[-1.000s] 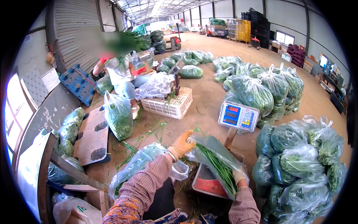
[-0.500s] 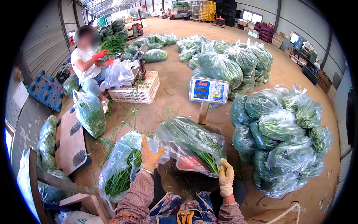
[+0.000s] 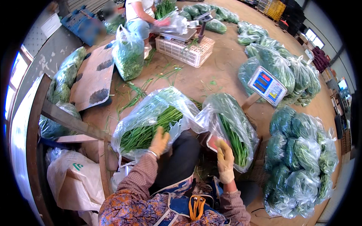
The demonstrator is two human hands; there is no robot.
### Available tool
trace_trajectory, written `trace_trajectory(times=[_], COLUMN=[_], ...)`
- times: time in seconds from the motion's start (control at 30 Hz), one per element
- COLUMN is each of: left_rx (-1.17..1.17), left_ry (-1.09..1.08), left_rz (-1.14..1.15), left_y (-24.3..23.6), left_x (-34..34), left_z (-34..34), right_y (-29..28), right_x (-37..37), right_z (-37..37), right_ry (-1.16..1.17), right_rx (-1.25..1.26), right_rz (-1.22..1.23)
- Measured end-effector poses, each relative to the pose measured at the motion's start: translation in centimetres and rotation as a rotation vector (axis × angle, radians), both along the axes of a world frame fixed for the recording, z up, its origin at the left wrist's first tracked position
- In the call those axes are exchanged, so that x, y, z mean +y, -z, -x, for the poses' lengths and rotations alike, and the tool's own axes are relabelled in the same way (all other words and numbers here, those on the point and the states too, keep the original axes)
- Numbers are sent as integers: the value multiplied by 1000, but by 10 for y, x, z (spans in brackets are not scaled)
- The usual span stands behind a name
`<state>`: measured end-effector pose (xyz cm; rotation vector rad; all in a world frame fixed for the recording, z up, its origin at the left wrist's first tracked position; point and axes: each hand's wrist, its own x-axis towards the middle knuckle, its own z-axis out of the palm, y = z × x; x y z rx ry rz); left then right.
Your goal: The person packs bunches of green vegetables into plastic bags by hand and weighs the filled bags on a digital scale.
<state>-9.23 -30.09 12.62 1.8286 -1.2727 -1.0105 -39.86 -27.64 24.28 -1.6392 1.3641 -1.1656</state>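
Note:
My left hand point(image 3: 160, 142), in a pale rubber glove, reaches to the near edge of an open clear plastic bag point(image 3: 130, 126). Long thin green stalks point(image 3: 151, 130), like chives, lie in that bag; the hand's fingers are stretched out and hold nothing I can see. To the right, a second clear bag of green stalks point(image 3: 233, 132) rests on the scale platform, whose red surface point(image 3: 212, 142) peeks out beside it. My right hand point(image 3: 226, 162), gloved alike, is beside this bag's lower left edge, fingers extended and apparently holding nothing.
The scale's display point(image 3: 267, 86) stands on a post beyond the right bag. Filled bags point(image 3: 301, 162) are stacked at right, more point(image 3: 271, 67) behind. A wooden frame point(image 3: 71, 118) borders my left. Ahead, a co-worker point(image 3: 139, 17) handles a plastic bag over a white crate point(image 3: 184, 51).
The view has swung down and left. My right hand has let go of the right bag's edge. My left hand has lowered to the left bag's near edge, which lies wider open.

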Motion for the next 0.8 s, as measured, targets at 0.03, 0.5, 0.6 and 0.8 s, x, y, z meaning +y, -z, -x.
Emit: trace_trajectory(times=[0.03, 0.5, 0.6, 0.8], left_rx=[154, -178, -454, -541], left_ry=[134, 409, 444, 88], left_rz=[2, 112, 256, -57], left_y=[3, 19, 20, 21], left_x=[8, -83, -109, -169], left_z=[25, -3, 9, -35], right_y=[-32, 81, 58, -33], right_x=[-12, -182, -207, -255], right_z=[-26, -130, -131, -127], right_ry=[-109, -247, -71, -13], right_rx=[-132, 667, 952, 720], right_rz=[-91, -285, -32, 400])
